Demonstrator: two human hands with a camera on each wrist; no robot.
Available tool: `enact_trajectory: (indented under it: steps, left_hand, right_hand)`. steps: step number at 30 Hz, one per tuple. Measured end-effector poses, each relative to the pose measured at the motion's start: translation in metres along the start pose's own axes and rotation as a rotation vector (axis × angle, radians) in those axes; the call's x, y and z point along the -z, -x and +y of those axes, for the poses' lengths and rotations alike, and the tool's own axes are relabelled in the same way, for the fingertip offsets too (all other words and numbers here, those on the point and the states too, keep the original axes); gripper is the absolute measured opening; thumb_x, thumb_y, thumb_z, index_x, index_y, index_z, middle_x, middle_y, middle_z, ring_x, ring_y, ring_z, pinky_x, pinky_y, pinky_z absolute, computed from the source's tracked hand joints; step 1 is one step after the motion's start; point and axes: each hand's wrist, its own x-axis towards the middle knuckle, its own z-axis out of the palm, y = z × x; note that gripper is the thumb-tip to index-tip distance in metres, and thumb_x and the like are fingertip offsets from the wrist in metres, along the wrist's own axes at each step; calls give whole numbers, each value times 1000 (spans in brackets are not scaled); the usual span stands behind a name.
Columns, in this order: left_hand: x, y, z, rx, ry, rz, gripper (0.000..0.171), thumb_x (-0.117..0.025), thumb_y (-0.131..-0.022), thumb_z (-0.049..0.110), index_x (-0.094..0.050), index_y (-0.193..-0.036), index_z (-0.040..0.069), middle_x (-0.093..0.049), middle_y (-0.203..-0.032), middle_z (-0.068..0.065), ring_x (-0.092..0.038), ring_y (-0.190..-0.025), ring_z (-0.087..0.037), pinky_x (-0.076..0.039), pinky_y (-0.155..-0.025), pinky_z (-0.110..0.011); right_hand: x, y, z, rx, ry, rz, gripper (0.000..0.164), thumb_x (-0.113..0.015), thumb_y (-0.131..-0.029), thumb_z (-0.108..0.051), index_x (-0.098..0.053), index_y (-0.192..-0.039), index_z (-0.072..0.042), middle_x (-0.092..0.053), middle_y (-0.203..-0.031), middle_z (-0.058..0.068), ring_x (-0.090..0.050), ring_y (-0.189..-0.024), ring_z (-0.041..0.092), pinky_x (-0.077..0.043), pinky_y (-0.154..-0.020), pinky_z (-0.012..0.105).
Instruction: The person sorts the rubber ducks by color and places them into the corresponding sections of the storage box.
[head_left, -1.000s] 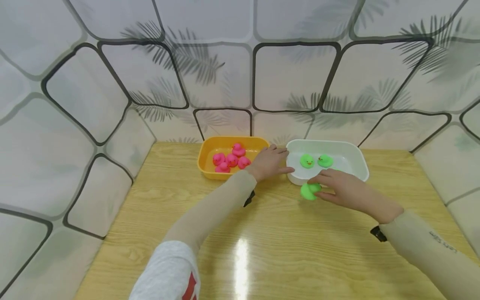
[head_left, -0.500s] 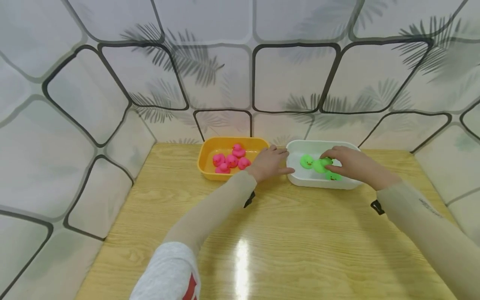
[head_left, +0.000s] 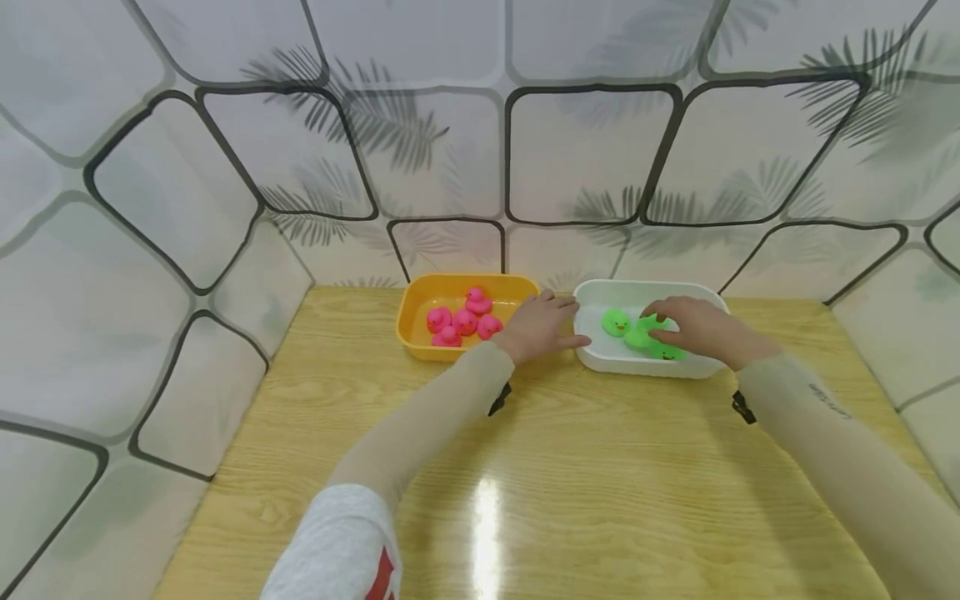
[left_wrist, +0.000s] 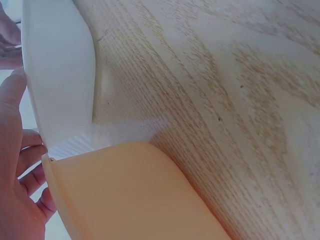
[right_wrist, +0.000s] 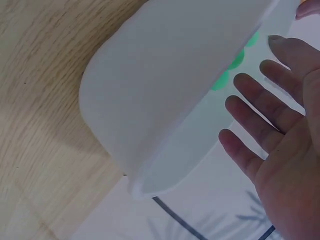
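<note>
My right hand is over the white tub, thumb and fingers apart with nothing between them in the right wrist view. Just below its fingertips lie several green rubber ducks, one at the left and another beside it, the rest partly hidden by the hand. My left hand bridges the gap between the two tubs, its fingers straight. In the left wrist view its thumb reaches the rim of the white tub, and its other fingers are at the corner of the orange tub.
Several pink rubber ducks sit in the orange tub. Both tubs stand at the back of the wooden table, near a patterned backdrop.
My right hand has lifted a green duck from before the white tub, over its rim and in among the others, and let it go. The left hand has stayed put.
</note>
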Motion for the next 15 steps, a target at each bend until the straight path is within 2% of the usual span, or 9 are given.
enact_trajectory:
  steps: [4,7,11,15]
  left_hand:
    - [-1,-1,0,0,-13,4,76,-51,-101,67,-49,-156,14,-46,-162,-1,-41,-144,-24,-36,-119,-40]
    - [-1,-1,1,0,-18,15,75,-52,-101,66,-50,-155,14,-47,-161,-1,-42,-144,-23,-36,-119,-40]
    - [-1,-1,2,-7,-45,12,75,-50,-101,67,-50,-156,15,-46,-161,-1,-41,-145,-23,-37,-118,-41]
    - [-3,1,3,-16,-71,1,76,-45,-103,67,-46,-158,14,-42,-164,-4,-39,-147,-24,-35,-120,-43]
  right_hand:
    - [-1,5,9,5,-25,43,32,-69,-101,-13,-66,-126,7,-69,-119,24,-66,-108,42,-51,-94,60]
    - [0,12,14,5,-25,65,32,-68,-102,-13,-66,-125,8,-69,-119,24,-65,-109,42,-51,-94,60]
    - [-1,25,12,-7,-28,94,32,-69,-101,-12,-66,-126,7,-69,-116,23,-64,-109,42,-51,-92,60]
    - [-2,40,6,-4,-63,168,31,-70,-100,-9,-66,-126,6,-67,-116,23,-64,-109,43,-51,-90,60]
